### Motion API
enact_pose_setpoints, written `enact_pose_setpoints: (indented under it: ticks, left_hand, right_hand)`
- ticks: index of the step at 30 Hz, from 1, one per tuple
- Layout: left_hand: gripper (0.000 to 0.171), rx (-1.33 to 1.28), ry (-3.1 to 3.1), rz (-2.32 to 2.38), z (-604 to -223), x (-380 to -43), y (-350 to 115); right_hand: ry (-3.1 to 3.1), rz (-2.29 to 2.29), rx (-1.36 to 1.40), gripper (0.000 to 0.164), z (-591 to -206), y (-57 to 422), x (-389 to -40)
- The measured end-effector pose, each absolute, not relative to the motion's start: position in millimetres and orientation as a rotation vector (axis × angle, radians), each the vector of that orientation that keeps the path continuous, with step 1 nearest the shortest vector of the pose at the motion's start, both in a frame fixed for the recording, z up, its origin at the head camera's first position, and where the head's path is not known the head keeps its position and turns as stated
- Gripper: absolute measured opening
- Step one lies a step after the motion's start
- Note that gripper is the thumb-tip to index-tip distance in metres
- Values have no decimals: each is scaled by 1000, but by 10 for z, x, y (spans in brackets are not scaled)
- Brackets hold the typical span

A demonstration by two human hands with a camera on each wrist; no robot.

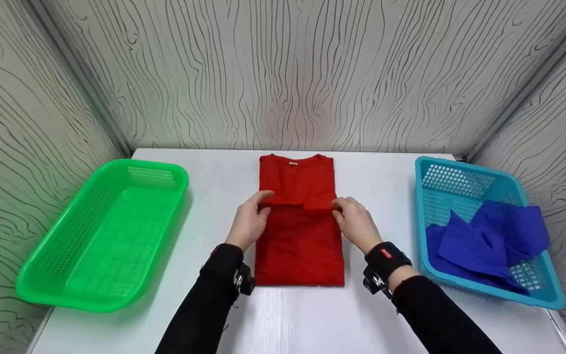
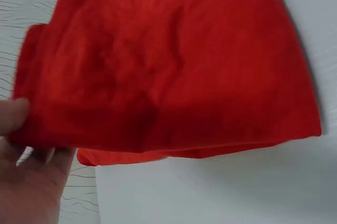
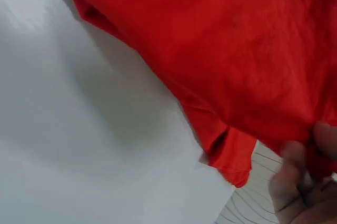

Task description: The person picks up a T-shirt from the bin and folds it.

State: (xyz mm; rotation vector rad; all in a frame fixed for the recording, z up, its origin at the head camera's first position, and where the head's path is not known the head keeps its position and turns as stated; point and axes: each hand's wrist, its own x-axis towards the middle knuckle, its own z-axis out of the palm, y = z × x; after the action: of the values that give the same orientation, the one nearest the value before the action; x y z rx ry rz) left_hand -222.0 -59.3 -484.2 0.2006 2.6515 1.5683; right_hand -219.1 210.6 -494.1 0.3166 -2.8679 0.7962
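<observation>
A red T-shirt [image 1: 300, 246] lies on the white table as a narrow folded rectangle, its neckline with a small label at the far end. A turned-up layer crosses its middle. My left hand [image 1: 248, 221] pinches the left corner of that layer between thumb and fingers, while my right hand [image 1: 357, 222] pinches the right corner. In the left wrist view, red cloth [image 2: 174, 76] stretches away from the left hand [image 2: 31, 176], its edge raised. The right wrist view shows the right hand [image 3: 305, 182] gripping the shirt's edge [image 3: 210, 50], with a folded part hanging below.
A green basket [image 1: 177, 236] with nothing in it stands on the left of the white table [image 1: 219, 172]. On the right, a blue basket [image 1: 460, 167] holds crumpled blue cloth [image 1: 479, 246]. Wood-patterned panels [image 1: 293, 73] rise behind and at both sides.
</observation>
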Motion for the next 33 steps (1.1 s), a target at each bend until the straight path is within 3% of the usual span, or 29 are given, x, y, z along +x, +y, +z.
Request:
enact_pose_setpoints:
  ticks: [4, 10, 14, 18, 25, 33]
  left_hand:
    - [50, 154, 2776, 1444, -5017, -2157, -719]
    - [22, 203, 2803, 1210, -5347, -1782, -976]
    - [21, 283, 2625, 1143, -5518, -1502, -1055]
    - [18, 370, 2583, 1151, -5619, -1333, -1060]
    - [15, 329, 2707, 1087, -5716, -1255, -995]
    - [15, 293, 2743, 1182, -5681, -1218, -1015]
  right_hand:
    - [-2887, 751, 291, 32, -5097, 2173, -2090]
    - [-3036, 733, 239, 7, -5357, 2315, -1720]
    - [-3196, 884, 218, 20, -5501, 2370, -1447]
    - [-3166, 1060, 311, 20, -5608, 2403, -1256]
    - [-2903, 1281, 341, 21, -5721, 2435, -1117]
    - [-3029, 1382, 248, 13, -5665, 2459, -1117]
